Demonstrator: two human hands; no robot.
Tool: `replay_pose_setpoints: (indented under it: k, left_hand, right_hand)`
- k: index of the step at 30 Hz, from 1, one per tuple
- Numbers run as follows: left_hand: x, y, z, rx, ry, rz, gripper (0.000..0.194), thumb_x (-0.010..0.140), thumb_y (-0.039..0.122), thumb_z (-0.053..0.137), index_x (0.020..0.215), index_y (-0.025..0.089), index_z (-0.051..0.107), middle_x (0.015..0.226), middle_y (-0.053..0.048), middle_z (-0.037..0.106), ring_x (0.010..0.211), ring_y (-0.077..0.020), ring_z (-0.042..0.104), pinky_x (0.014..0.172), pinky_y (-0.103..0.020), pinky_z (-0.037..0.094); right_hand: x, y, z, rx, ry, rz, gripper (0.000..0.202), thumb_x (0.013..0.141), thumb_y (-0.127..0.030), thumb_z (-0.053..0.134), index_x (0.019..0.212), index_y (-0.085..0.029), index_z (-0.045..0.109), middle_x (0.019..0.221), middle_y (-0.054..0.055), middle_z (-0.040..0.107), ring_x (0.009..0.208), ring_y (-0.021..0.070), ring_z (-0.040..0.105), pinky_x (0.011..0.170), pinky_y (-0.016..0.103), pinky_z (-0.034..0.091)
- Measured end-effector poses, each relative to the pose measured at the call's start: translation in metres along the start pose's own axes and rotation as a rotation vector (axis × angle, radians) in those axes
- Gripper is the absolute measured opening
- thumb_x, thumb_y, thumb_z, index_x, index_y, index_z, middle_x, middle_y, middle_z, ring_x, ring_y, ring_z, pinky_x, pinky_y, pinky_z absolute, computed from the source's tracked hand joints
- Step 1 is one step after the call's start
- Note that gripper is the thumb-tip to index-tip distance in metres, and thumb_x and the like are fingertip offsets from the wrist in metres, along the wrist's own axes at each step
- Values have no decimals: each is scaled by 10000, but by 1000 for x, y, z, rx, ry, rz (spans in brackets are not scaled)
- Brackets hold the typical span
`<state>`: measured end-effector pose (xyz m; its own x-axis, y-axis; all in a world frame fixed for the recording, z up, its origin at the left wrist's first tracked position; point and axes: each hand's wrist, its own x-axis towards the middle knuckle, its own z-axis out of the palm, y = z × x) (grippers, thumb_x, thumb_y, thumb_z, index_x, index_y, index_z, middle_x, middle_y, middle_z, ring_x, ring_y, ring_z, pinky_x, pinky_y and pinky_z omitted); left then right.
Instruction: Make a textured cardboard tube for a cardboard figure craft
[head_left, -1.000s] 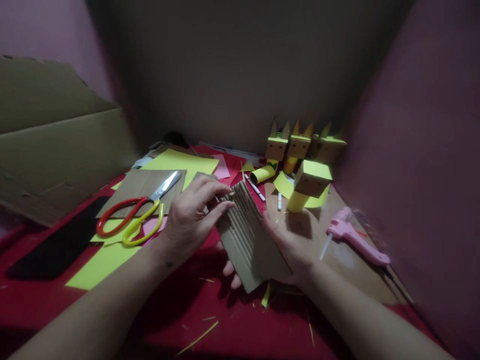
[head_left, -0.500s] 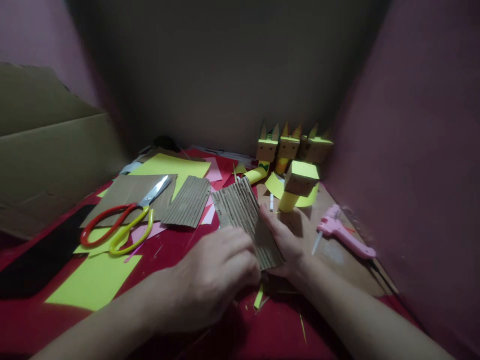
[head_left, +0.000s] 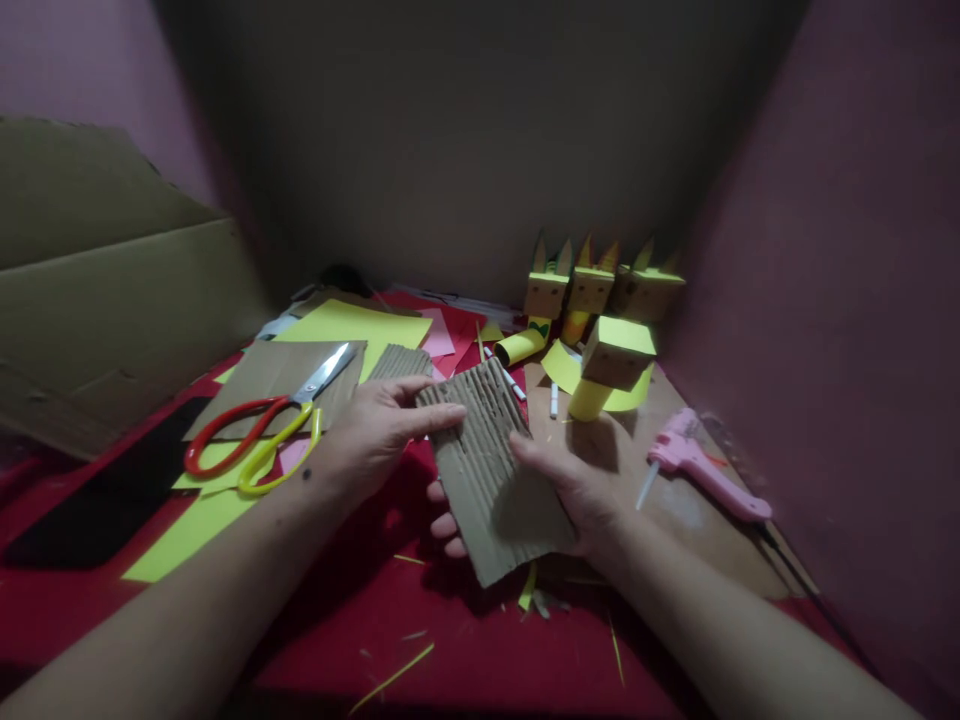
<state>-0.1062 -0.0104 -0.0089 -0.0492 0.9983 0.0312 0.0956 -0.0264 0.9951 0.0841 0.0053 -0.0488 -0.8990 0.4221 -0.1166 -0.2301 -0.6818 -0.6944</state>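
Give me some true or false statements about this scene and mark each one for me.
The left hand and right hand both hold one corrugated cardboard piece. True.
That corrugated cardboard piece is smooth all over. False: it shows ridges.
The scissors lie left of that corrugated cardboard piece. True.
The pink glue gun lies right of the right hand. True.
The pink glue gun is left of the scissors. False: it is right of them.

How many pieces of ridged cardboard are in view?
2: a held piece between the left hand and the right hand, and a second piece lying just beyond the left hand, partly covered by it. Others may be hidden.
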Motion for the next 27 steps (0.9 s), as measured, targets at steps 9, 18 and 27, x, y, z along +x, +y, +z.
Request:
replay_pose_setpoints:
  k: [9,18,27]
  left_hand:
    - [-2,-4,8,-292,62,-29,194,612,216,814,776,167,723,751,-18,721,668,-133,657,653,-246,542]
    - [-5,-2,14,-136,90,-146,169,599,223,797,652,123,672,617,-27,679,572,-128,634,540,-210,510]
    - [4,-10,7,-281,-168,-330,197,650,252,757,635,140,595,369,46,461,279,-24,300,289,-134,191]
  right_hand:
    - [7,9,3,-134,357,-27,468,577,-194,801,1007,-90,649,772,84,696,647,190,649,662,335,524]
    - [6,7,1,-105,263,-103,439,667,-205,752,1062,-123,578,855,76,677,721,205,669,659,378,587]
    - [7,4,-4,-62,222,-90,470,684,-172,649,1125,-84,511,792,89,668,572,215,655,410,327,568]
